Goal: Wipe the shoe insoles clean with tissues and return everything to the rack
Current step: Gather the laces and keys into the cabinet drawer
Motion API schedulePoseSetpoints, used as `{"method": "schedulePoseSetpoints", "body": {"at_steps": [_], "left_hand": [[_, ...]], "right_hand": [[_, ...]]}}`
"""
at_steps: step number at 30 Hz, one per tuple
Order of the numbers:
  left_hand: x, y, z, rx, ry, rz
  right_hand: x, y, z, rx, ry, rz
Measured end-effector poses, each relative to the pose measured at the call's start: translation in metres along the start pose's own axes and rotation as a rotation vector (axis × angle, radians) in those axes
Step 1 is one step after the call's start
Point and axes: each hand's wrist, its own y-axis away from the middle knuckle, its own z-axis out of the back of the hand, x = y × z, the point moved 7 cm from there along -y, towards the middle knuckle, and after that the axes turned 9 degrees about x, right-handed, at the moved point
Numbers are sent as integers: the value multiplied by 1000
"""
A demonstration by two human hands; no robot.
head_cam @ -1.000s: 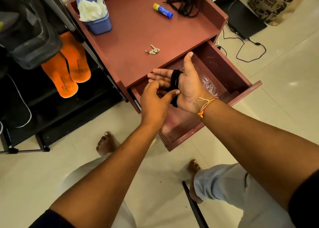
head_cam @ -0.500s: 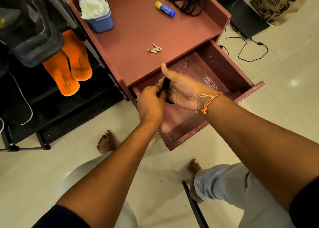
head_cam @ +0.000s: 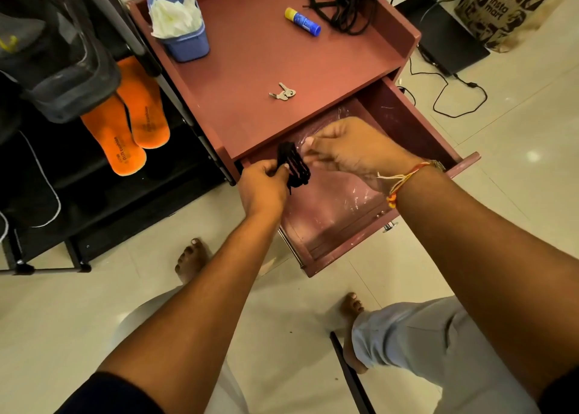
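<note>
1. Presently, a black cord bundle [head_cam: 293, 166] is held over the open drawer [head_cam: 416, 122] of a reddish-brown cabinet [head_cam: 250, 69], close to the drawer's inner left corner.
2. The left hand [head_cam: 263, 188] is closed on the bundle. Thumb and fingers are pinched on its left edge, and the loops stand out to the right.
3. The right hand [head_cam: 354, 153] is positioned just beside the bundle on its right side, with the fingers bent toward it. The fingertips are blurred, so it cannot be told whether the cord is gripped or merely touched.
4. A thread band [head_cam: 404, 178] of orange, yellow and white is worn at the right wrist.
5. The drawer floor is covered by a clear plastic sheet [head_cam: 332, 207].
6. The task items are located well apart from both hands. Two orange insoles [head_cam: 125, 131] are laid side by side on a shelf of the black rack [head_cam: 94, 207], left of the cabinet. Their far ends are hidden under a dark shoe [head_cam: 62, 69] on the level above.
7. The tissues [head_cam: 175, 12] are stood in a blue tub [head_cam: 188, 44] at the far left corner of the cabinet top, with white sheets bunched above its rim.
8. Also recorded on the cabinet top are a set of keys [head_cam: 283, 92] near the front edge, a blue-and-yellow glue stick [head_cam: 302, 22] farther back, and a tangle of black cords [head_cam: 344, 6] at the far right.
9. Two bare feet are seen on the pale tiled floor [head_cam: 78, 319] below the arms.
</note>
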Motion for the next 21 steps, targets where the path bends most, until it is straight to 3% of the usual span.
{"method": "schedulePoseSetpoints", "body": {"at_steps": [2, 4, 7, 14, 18, 21], "left_hand": [[4, -1, -5, 27, 58, 20], [7, 0, -12, 62, 123, 47], [7, 3, -20, 121, 218, 65], [15, 3, -23, 119, 475, 200], [27, -4, -23, 120, 628, 285], [30, -3, -25, 158, 631, 352]], "right_hand": [[-4, -5, 20, -227, 382, -24], [-17, -11, 16, -200, 554, -97], [-39, -20, -11, -29, 358, -140], [-49, -27, -48, 112, 24, 63], [-44, -30, -48, 173, 186, 178], [-46, -34, -40, 119, 276, 209]]}}
